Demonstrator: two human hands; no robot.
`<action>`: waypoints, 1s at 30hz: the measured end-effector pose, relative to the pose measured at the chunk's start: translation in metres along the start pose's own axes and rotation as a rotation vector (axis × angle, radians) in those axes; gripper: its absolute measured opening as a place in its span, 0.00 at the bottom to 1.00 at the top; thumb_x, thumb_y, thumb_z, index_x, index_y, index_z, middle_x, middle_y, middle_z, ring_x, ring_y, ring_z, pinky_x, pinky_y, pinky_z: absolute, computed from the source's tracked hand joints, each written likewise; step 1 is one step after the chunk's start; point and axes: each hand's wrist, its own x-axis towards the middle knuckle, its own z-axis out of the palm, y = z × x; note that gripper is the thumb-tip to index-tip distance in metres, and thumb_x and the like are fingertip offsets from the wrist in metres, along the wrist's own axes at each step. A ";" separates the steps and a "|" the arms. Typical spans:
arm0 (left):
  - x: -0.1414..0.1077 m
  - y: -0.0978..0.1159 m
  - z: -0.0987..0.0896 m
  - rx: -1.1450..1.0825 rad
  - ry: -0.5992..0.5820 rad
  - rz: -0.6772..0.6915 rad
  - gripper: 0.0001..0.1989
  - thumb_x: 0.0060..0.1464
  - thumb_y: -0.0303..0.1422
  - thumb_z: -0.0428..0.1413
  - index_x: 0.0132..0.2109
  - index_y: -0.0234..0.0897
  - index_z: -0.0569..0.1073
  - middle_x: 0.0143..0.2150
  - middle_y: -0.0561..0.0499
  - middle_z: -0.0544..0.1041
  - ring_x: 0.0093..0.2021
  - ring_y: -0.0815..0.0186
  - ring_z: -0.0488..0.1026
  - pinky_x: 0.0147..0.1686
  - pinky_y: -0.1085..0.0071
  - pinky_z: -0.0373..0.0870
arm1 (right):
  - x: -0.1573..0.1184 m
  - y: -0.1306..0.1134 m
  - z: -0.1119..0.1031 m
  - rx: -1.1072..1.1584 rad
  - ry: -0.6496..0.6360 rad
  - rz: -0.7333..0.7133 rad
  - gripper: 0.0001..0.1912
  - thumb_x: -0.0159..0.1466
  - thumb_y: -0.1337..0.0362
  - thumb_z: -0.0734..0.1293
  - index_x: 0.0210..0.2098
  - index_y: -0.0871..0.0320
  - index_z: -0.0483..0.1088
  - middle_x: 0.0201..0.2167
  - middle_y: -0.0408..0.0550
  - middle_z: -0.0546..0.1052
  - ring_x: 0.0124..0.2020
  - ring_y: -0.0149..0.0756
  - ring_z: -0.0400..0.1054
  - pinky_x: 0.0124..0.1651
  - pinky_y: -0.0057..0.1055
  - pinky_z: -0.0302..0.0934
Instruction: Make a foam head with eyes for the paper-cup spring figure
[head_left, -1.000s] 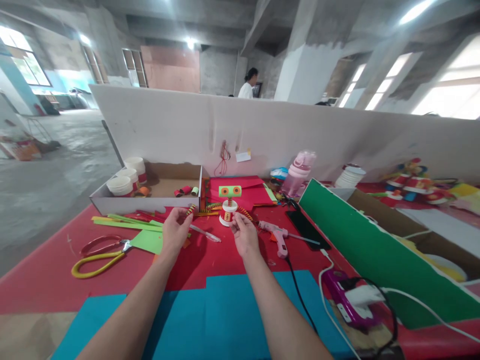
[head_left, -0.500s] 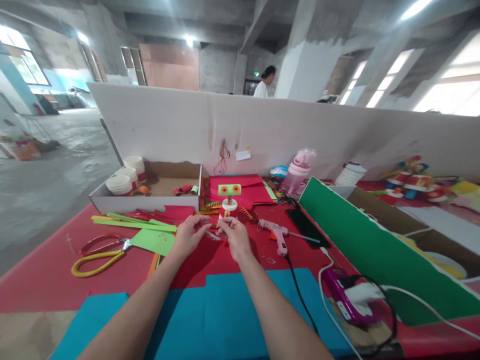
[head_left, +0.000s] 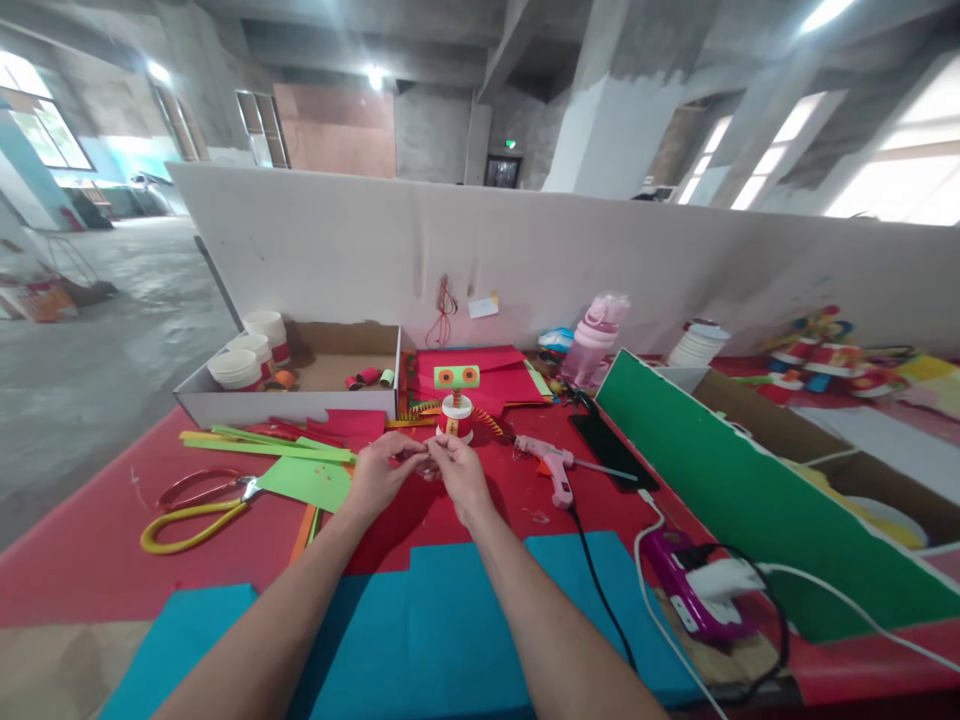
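My left hand (head_left: 384, 474) and my right hand (head_left: 459, 474) meet over the red table cover, fingertips pinched together around something too small to make out. Just beyond them stands a small paper figure (head_left: 456, 378) with a green tube head, orange ring eyes, a red and white cup body and coiled paper arms. A pink glue gun (head_left: 553, 464) lies to the right of my right hand. Left of my left hand are a green paper sheet (head_left: 307, 484), green strips (head_left: 262, 447) and yellow-and-red-handled scissors (head_left: 196, 522).
A white box (head_left: 292, 408) with paper cups stands at the back left. Blue sheets (head_left: 450, 630) lie under my forearms. On the right are a phone (head_left: 611, 450), a purple power strip (head_left: 694, 590) with cables and a green-sided box (head_left: 750, 500). A pink bottle (head_left: 592, 345) stands behind.
My hands have come together, and the fingers of my left hand have closed. The person beyond the partition is out of view.
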 end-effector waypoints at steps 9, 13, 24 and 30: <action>-0.001 -0.004 0.001 0.127 -0.001 0.111 0.06 0.56 0.30 0.56 0.38 0.39 0.78 0.36 0.48 0.78 0.37 0.66 0.73 0.38 0.69 0.71 | 0.001 0.004 -0.005 -0.189 -0.055 -0.135 0.16 0.63 0.49 0.60 0.41 0.53 0.68 0.27 0.42 0.75 0.25 0.33 0.71 0.27 0.28 0.66; -0.002 0.000 0.000 0.129 -0.050 0.052 0.08 0.55 0.31 0.56 0.43 0.40 0.77 0.37 0.49 0.78 0.38 0.65 0.73 0.39 0.69 0.70 | 0.000 0.006 -0.006 -0.213 -0.046 -0.163 0.15 0.64 0.51 0.60 0.44 0.52 0.69 0.29 0.43 0.75 0.28 0.34 0.71 0.30 0.27 0.67; -0.001 0.002 -0.001 0.019 0.004 -0.053 0.08 0.55 0.34 0.54 0.32 0.39 0.77 0.33 0.50 0.79 0.37 0.65 0.73 0.39 0.70 0.69 | -0.007 -0.010 0.003 0.062 -0.153 0.029 0.28 0.61 0.40 0.57 0.46 0.55 0.68 0.25 0.43 0.75 0.22 0.32 0.70 0.27 0.27 0.65; 0.003 0.009 -0.014 0.090 0.091 -0.187 0.10 0.57 0.37 0.50 0.34 0.38 0.73 0.29 0.53 0.76 0.30 0.68 0.71 0.32 0.75 0.65 | -0.002 -0.010 -0.001 -0.024 0.019 -0.044 0.26 0.58 0.39 0.60 0.38 0.56 0.68 0.22 0.42 0.76 0.15 0.28 0.64 0.19 0.24 0.56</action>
